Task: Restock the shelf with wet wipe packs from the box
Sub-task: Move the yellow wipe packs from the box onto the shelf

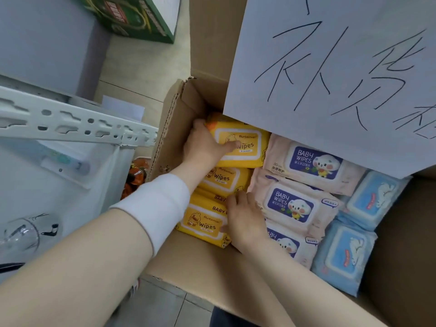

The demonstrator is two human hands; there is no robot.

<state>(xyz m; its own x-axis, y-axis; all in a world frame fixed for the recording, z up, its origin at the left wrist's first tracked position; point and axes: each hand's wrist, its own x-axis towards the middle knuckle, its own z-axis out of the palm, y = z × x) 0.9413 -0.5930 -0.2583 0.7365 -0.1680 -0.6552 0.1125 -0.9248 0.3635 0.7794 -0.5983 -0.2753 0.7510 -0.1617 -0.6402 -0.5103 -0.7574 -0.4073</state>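
Fingers of the left hand [203,147] grip the far yellow pack [243,142] by the box's [169,138] left wall. The right hand [245,220] grips the near yellow pack [203,225].

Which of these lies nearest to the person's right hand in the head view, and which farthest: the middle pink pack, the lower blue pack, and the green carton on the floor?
From the right hand:
1. Middle pink pack, directly to the hand's right, next to it.
2. Lower blue pack, further right at the box edge.
3. Green carton, far off at top left, outside the box.

A white paper sheet [330,67] overhangs the box's [169,128] far side, seemingly leaving only the near half reachable.
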